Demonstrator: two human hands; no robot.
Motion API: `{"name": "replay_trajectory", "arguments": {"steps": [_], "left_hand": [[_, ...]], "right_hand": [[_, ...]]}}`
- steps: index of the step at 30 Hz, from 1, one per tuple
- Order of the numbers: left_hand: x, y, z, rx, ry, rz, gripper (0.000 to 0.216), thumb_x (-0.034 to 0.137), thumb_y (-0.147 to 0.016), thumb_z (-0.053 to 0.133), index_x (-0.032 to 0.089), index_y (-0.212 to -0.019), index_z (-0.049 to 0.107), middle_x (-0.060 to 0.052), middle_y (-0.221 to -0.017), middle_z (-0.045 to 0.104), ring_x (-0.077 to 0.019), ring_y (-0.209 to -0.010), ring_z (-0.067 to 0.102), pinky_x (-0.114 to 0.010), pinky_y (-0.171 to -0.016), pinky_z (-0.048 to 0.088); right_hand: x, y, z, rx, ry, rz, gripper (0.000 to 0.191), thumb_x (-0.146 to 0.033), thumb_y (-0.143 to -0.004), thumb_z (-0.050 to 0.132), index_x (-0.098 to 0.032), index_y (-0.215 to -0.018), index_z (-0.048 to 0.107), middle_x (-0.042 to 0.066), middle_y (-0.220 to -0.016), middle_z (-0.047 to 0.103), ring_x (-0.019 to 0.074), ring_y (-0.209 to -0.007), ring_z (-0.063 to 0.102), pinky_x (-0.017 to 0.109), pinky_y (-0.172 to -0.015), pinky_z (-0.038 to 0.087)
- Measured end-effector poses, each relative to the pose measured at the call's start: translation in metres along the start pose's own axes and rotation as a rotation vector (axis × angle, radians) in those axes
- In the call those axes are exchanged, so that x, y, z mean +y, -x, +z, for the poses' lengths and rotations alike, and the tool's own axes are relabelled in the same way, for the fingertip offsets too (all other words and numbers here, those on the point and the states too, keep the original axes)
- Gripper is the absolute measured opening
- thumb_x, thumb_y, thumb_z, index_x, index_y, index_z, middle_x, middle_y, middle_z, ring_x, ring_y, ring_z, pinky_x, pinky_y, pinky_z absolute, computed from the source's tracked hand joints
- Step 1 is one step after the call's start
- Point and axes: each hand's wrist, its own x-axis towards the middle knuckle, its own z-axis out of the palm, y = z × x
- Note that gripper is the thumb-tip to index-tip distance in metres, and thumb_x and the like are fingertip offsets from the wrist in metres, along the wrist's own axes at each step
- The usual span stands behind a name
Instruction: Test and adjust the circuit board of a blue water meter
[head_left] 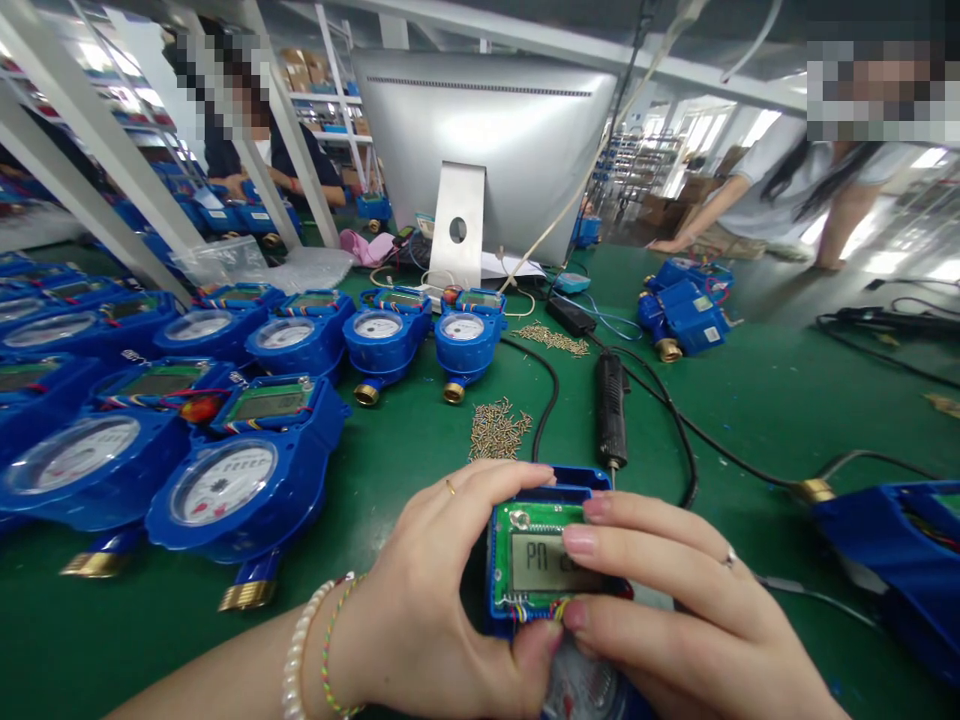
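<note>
My left hand and my right hand both grip a blue water meter at the near edge of the green table. The meter's cover is off, showing a green circuit board with an LCD display that reads some characters. My left fingers curl over its top and left side, with the thumb under the board. My right fingers lie across the display's right side, thumb at the coloured wires. Only part of its dial shows below my hands.
Rows of blue water meters with brass fittings fill the left. Piles of small screws, an electric screwdriver with cables, and another open meter lie nearby. A monitor's back stands behind. Two other people work beyond the table.
</note>
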Motion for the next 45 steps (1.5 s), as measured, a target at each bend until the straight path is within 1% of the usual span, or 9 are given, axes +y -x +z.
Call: {"name": "replay_trajectory", "arguments": {"steps": [4, 7, 13, 18, 23, 29, 32, 42, 45], "left_hand": [[0.0, 0.002, 0.002, 0.075, -0.038, 0.018, 0.062, 0.033, -0.066, 0.066, 0.01, -0.121, 0.047, -0.008, -0.113, 0.064, -0.0152, -0.105, 0.062, -0.017, -0.096, 0.047], [0.0, 0.002, 0.004, 0.097, -0.048, -0.001, 0.063, 0.031, -0.064, 0.065, 0.011, -0.121, 0.047, -0.007, -0.113, 0.064, -0.0142, -0.105, 0.062, -0.016, -0.097, 0.046], [0.002, 0.002, 0.006, 0.094, -0.087, 0.0, 0.064, 0.03, -0.062, 0.067, 0.011, -0.121, 0.048, -0.005, -0.114, 0.064, -0.0118, -0.105, 0.061, -0.012, -0.099, 0.042], [0.0, 0.001, 0.005, 0.042, -0.027, -0.023, 0.066, 0.026, -0.062, 0.071, 0.011, -0.122, 0.048, -0.005, -0.117, 0.063, -0.0132, -0.108, 0.06, -0.014, -0.102, 0.041], [-0.006, 0.001, -0.001, -0.064, 0.1, -0.055, 0.069, 0.052, -0.073, 0.073, 0.017, -0.126, 0.047, -0.004, -0.118, 0.064, -0.0136, -0.107, 0.062, -0.017, -0.097, 0.046], [-0.006, -0.002, -0.001, 0.014, 0.053, -0.014, 0.066, 0.032, -0.066, 0.077, 0.013, -0.122, 0.05, -0.005, -0.114, 0.066, -0.0133, -0.105, 0.063, -0.015, -0.095, 0.047], [-0.005, -0.002, 0.0, 0.029, 0.032, -0.004, 0.069, 0.033, -0.063, 0.077, 0.013, -0.123, 0.049, -0.004, -0.115, 0.066, -0.0129, -0.105, 0.063, -0.015, -0.096, 0.046], [-0.005, 0.002, 0.0, 0.029, 0.043, -0.049, 0.072, 0.034, -0.06, 0.079, 0.016, -0.123, 0.049, -0.001, -0.115, 0.066, -0.0115, -0.103, 0.064, -0.012, -0.095, 0.046], [-0.005, 0.0, -0.001, 0.021, 0.072, -0.062, 0.071, 0.032, -0.061, 0.079, 0.017, -0.123, 0.05, -0.001, -0.114, 0.066, -0.0121, -0.103, 0.064, -0.013, -0.094, 0.047]], "right_hand": [[-0.005, -0.002, 0.002, 0.027, -0.053, 0.077, 0.01, -0.013, -0.081, 0.061, -0.017, -0.087, 0.068, 0.007, -0.108, 0.068, 0.0165, -0.112, 0.059, 0.028, -0.097, 0.051], [-0.008, -0.003, 0.005, 0.055, -0.046, 0.148, 0.018, -0.007, -0.076, 0.061, -0.017, -0.089, 0.068, 0.008, -0.112, 0.066, 0.0186, -0.112, 0.059, 0.03, -0.097, 0.051], [-0.01, 0.0, 0.007, 0.041, -0.013, 0.106, 0.02, -0.007, -0.077, 0.058, -0.018, -0.09, 0.069, 0.008, -0.112, 0.065, 0.0193, -0.112, 0.058, 0.032, -0.097, 0.051], [-0.011, 0.002, 0.007, 0.051, 0.021, 0.105, 0.017, -0.011, -0.08, 0.059, -0.019, -0.089, 0.07, 0.008, -0.107, 0.066, 0.0197, -0.11, 0.059, 0.033, -0.096, 0.051], [-0.012, 0.002, 0.004, 0.046, 0.023, 0.116, 0.018, -0.01, -0.078, 0.059, -0.019, -0.088, 0.07, 0.007, -0.108, 0.064, 0.0187, -0.111, 0.057, 0.031, -0.098, 0.05], [-0.01, 0.001, 0.005, 0.082, -0.014, 0.139, 0.024, -0.007, -0.074, 0.06, -0.02, -0.092, 0.07, 0.007, -0.119, 0.059, 0.019, -0.114, 0.056, 0.031, -0.098, 0.05], [-0.009, 0.001, 0.008, 0.146, -0.02, 0.179, 0.025, -0.007, -0.073, 0.062, -0.019, -0.095, 0.069, 0.007, -0.123, 0.056, 0.0196, -0.115, 0.055, 0.031, -0.1, 0.049], [-0.013, 0.004, 0.007, 0.125, -0.014, 0.222, 0.025, -0.006, -0.072, 0.062, -0.02, -0.091, 0.069, 0.006, -0.128, 0.052, 0.0194, -0.117, 0.053, 0.031, -0.1, 0.049], [-0.011, 0.004, 0.006, 0.104, -0.008, 0.175, 0.023, -0.007, -0.073, 0.06, -0.021, -0.089, 0.07, 0.005, -0.127, 0.052, 0.0188, -0.116, 0.053, 0.031, -0.099, 0.049]]}}
